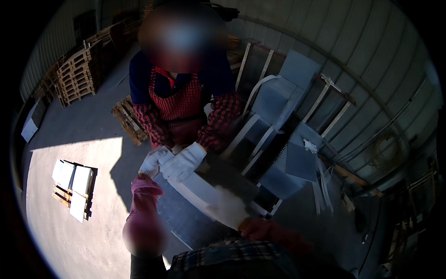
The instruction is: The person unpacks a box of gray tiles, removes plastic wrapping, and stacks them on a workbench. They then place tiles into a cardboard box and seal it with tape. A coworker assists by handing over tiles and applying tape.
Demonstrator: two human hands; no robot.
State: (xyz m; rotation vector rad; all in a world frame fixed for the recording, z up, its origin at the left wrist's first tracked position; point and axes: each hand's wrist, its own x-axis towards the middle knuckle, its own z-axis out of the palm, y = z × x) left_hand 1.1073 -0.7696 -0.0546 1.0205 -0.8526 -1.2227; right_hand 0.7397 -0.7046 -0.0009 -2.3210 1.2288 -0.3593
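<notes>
My left hand (152, 162), in a white glove, is at the far left corner of a long pale panel (196, 189). It meets the gloved hands (183, 163) of a person opposite, and its fingers are partly hidden there. My right hand (227, 207), also gloved, is over the panel's near end and smeared by motion. I cannot make out whether its fingers touch the panel. Beneath the panel is a dark blue-grey work surface (186, 223). The person opposite wears a red checked apron (179, 100) and bends over the panel's far end.
On the right stand metal frames (267, 65) with grey sheets (274, 100) and a grey board (301, 162) bearing a white glove (310, 146). Stacked wooden pallets (76, 74) stand back left. White slabs (81, 181) lie on a pallet in sunlight. Corrugated wall (371, 60) bounds the right.
</notes>
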